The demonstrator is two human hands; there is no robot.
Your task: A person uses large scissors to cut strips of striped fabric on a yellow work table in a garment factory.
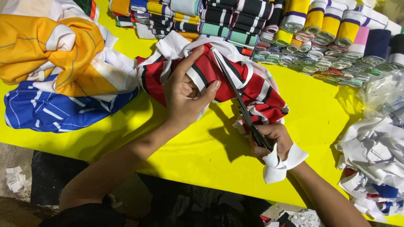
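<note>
— What is held by the left hand (pixel 185 94)?

— A bunched piece of red fabric (pixel 235 84) with black and white stripes is gripped by it; the fingers (pixel 191 56) are curled over the upper fold and the thumb is pressed against the cloth from the right. The fabric is laid on the yellow surface (pixel 202 147), near its middle.

— And the right hand (pixel 271 141)?

— It is closed around the handles of a pair of dark scissors (pixel 240 101). The blades are pointed up and away, laid across the striped fabric, and are seen almost closed. A strip of white cloth (pixel 280 164) is wrapped about that wrist.

— What is found around them?

— A heap of orange, white and blue fabric (pixel 59 71) is piled at the left, just beside the red piece. Rows of rolled striped ribbing (pixel 294 29) in many colours are stacked along the far edge. White and coloured offcuts (pixel 374 155) are heaped at the right, with a clear plastic bag (pixel 381 90) above them. A few white scraps (pixel 14 178) are seen on the floor at the lower left.
</note>
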